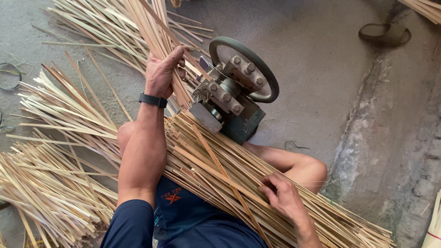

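My left hand [163, 71] is closed around a handful of thin bamboo strips [154, 32] that run up and away to the top of the view, just left of a small green machine [234, 92] with a round wheel and bolted blocks. A thick bundle of long bamboo strips [216, 170] lies across my lap, from the machine down to the lower right. My right hand [282, 195] rests on this bundle with its fingers curled, pinching one strip. A black band sits on my left wrist.
Loose heaps of pale bamboo strips [50, 183] cover the concrete floor on the left and top left. A dark rubber sandal [383, 33] lies at the top right. A rough raised concrete ledge [395, 151] runs down the right side. A wire ring [9, 76] lies at the far left.
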